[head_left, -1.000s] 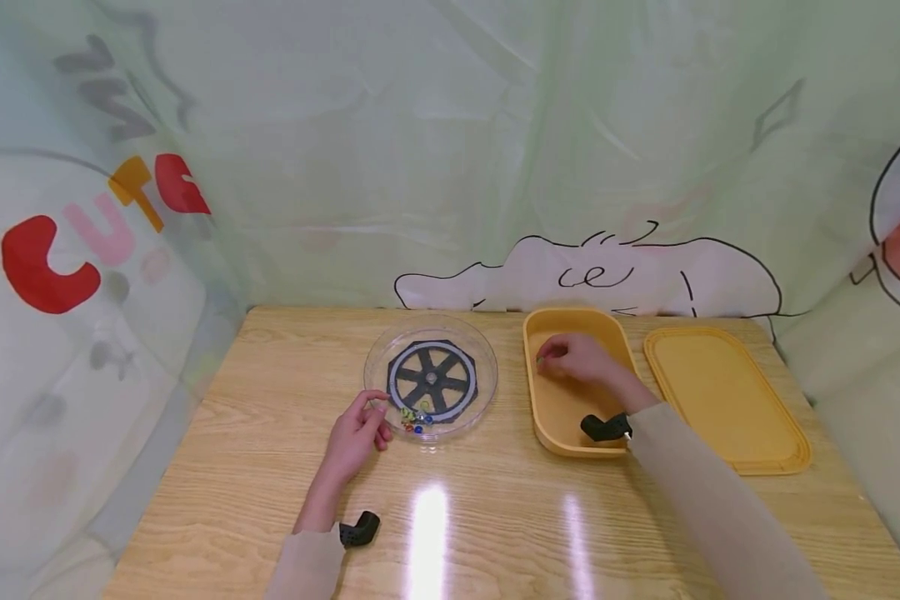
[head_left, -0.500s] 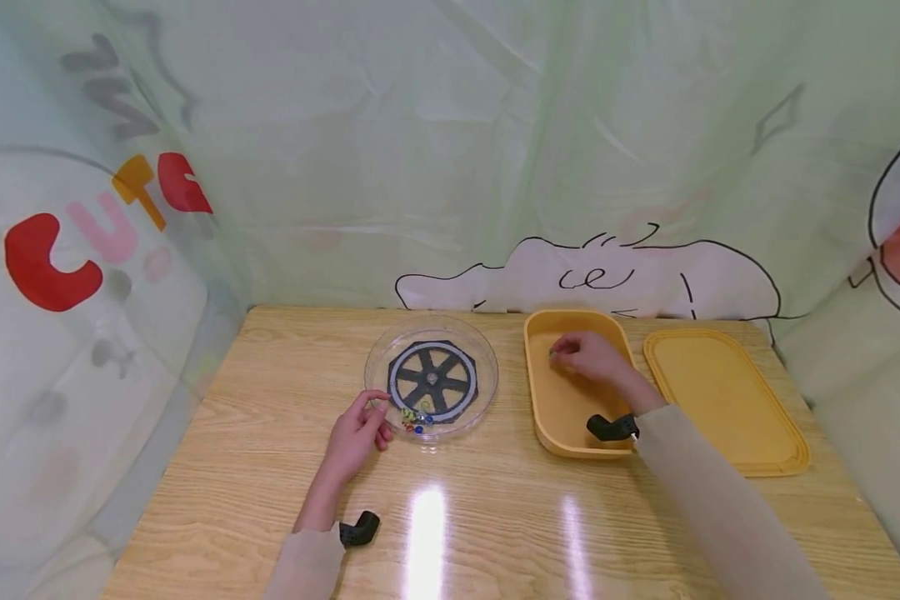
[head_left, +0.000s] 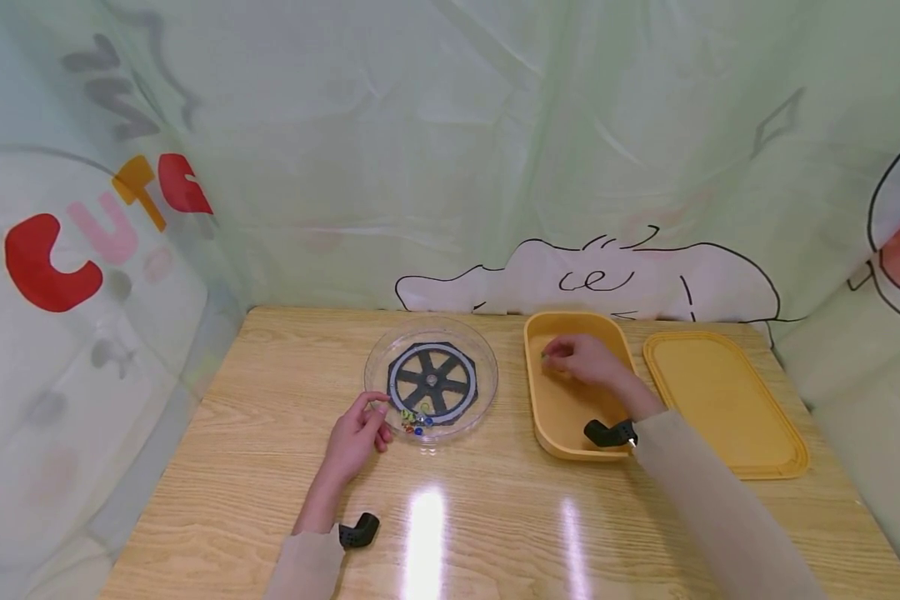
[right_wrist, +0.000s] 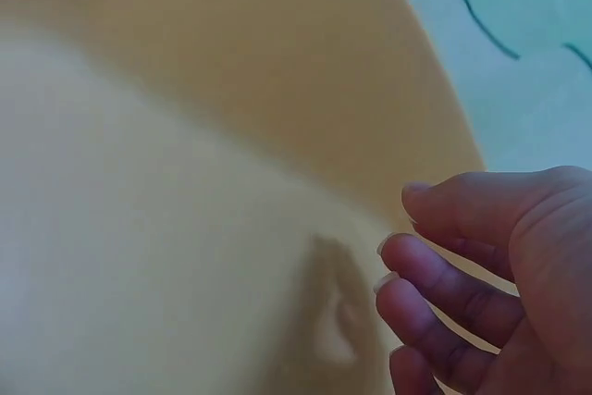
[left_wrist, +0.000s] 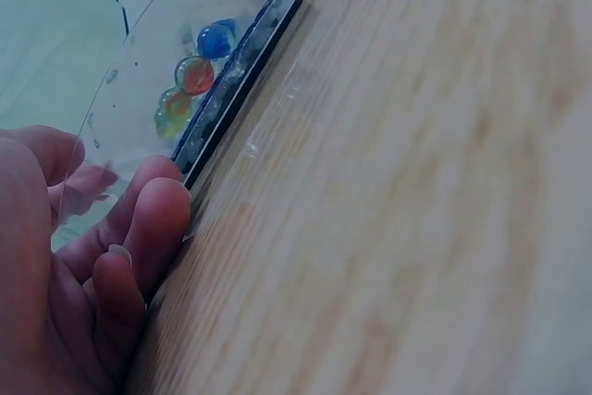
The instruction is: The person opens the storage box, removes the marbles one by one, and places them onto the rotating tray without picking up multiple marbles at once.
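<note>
A round clear dish (head_left: 483,404) sits mid-table, with a dark wheel-like pattern (head_left: 432,379) showing at its base. Several glass marbles (head_left: 418,421) are gathered inside near its front left wall; the left wrist view shows blue, red and yellow-green marbles (left_wrist: 194,75). My left hand (head_left: 356,433) holds the dish by its left rim, fingers on both sides of the wall. Over the floor of a deep orange-yellow tub (head_left: 581,444), my right hand (head_left: 581,358) pinches a small greenish marble (head_left: 545,357) at its fingertips. In the right wrist view the fingers (right_wrist: 407,256) hide it.
To the right of the tub lies a flat yellow lid (head_left: 727,400). The wooden table (head_left: 285,358) ends against a printed curtain (head_left: 390,167) behind and at both sides. Black wrist cameras (head_left: 609,433) stick out from both sleeves.
Inside the tub, my right hand has shifted slightly right, then back a little left, with the marble at its fingertips. My left hand and the dish have stayed in place.
</note>
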`<state>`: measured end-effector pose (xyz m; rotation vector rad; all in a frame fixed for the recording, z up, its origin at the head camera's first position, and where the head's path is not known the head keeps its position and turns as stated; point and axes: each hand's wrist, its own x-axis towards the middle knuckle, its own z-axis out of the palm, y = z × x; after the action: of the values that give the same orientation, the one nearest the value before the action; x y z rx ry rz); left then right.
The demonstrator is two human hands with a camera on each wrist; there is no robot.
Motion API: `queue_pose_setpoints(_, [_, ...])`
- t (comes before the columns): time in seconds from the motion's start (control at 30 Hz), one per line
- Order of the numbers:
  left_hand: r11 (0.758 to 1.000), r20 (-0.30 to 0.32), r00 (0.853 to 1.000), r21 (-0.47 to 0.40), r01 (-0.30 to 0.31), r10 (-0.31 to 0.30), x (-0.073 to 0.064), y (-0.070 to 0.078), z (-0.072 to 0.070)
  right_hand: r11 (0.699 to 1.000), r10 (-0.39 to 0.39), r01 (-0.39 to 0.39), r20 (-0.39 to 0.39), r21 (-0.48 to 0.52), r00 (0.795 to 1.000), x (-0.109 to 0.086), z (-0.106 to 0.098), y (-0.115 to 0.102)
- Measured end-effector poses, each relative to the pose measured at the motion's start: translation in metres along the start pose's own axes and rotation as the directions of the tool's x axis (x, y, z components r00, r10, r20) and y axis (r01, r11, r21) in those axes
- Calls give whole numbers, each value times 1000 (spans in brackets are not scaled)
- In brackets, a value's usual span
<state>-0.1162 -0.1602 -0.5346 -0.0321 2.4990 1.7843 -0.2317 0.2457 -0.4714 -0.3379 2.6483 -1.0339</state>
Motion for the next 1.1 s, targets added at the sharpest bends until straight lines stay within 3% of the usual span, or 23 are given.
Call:
queue_pose_setpoints(0.47, [1000, 5, 1000, 2, -18, 18, 1, 0, -1, 994, -109, 110, -83, 9, 991, -9, 5, -41])
queue_pose_setpoints(0.9, [1000, -13, 1000, -15, -4, 4, 1, 1, 0, 978, -201, 204, -70, 34, 977, -15, 42, -81])
queue_pose_setpoints(1.1, [1000, -6, 1000, -15, -12, 12, 1, 0, 0, 983, -182, 181, -107, -22, 977, -18, 54, -87])
